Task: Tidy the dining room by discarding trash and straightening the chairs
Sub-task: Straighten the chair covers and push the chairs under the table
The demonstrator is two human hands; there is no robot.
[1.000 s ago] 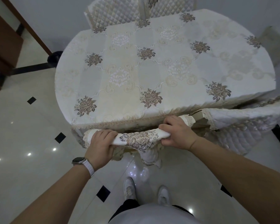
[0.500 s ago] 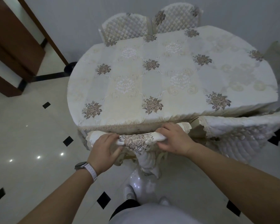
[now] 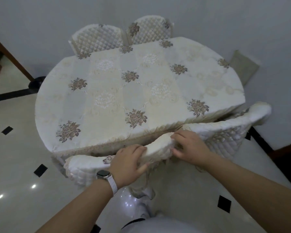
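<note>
Since half a second ago both hands had slid rightward along the rail and drawn closer together. The left hand (image 3: 129, 163) gripped the chair (image 3: 84, 165) mid-rail, and the right hand (image 3: 190, 148) curled over its end. The chair stood tucked against the oval tabletop (image 3: 141, 91), just beside the neighbouring chair (image 3: 225, 132). Its cover was padded, diamond-quilted cream cloth with a lace hem. The tablecloth carried brown embroidered flowers, and the floor (image 3: 15, 157) was glossy tile.

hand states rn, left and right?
Left hand: grips the top of the near chair back, thumb under it.
Right hand: grips the same chair back.
</note>
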